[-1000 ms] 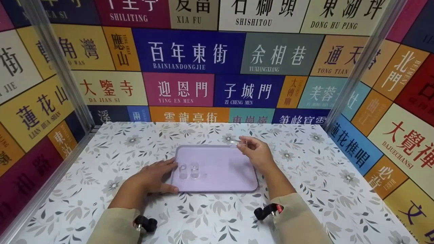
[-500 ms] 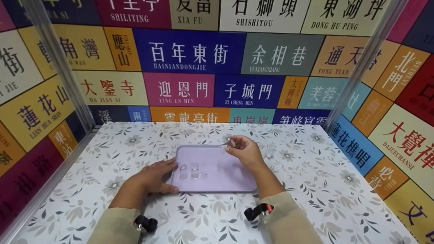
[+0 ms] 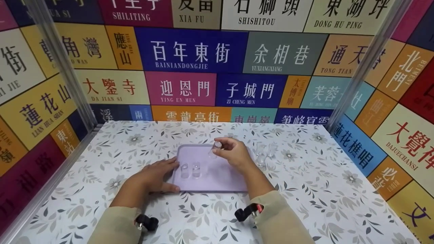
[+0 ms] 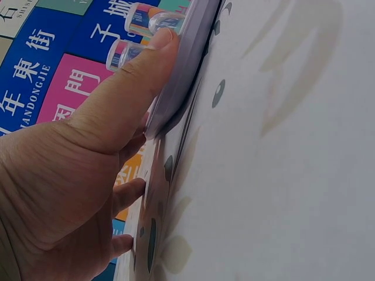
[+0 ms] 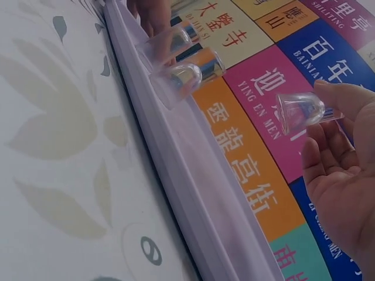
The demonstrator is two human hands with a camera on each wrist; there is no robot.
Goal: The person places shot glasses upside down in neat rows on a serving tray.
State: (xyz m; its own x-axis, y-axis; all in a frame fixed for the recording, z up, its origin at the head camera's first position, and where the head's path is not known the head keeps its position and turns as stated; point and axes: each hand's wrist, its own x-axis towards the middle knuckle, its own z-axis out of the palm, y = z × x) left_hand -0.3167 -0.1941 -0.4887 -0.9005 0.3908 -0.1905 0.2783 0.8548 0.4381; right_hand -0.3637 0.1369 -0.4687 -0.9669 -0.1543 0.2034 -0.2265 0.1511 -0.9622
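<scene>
A small clear cup [image 5: 297, 113] is pinched between thumb and fingertips of a person's right hand [image 3: 232, 154], held above the far part of a lilac tray [image 3: 212, 184], near 12 o'clock from the tray's centre. The cup's wider end is turned down toward the tray. At 9 o'clock, the left hand [image 3: 152, 176] lies along the tray's edge, grasping nothing: its fingertips touch the side rim, and the thumb meets the near corner at about 8 o'clock. Just inside that edge, also toward 9 o'clock, a first standing cup [image 3: 184, 171] and a second standing cup [image 3: 196, 170] sit side by side on the tray. Outside the tray at 2 o'clock, beyond the right wrist, stands a cluster of clear cups [image 3: 261, 160], seemingly three, though the clear material blurs into the print beneath. The table [image 3: 196, 220] bears grey leaves and flowers. Beige sleeves [image 3: 113, 225] enter from 7 and 5 o'clock, a black device [image 3: 149, 223] at each cuff. Colourful sign panels [image 3: 190, 51] cover the wall at 12 o'clock.
</scene>
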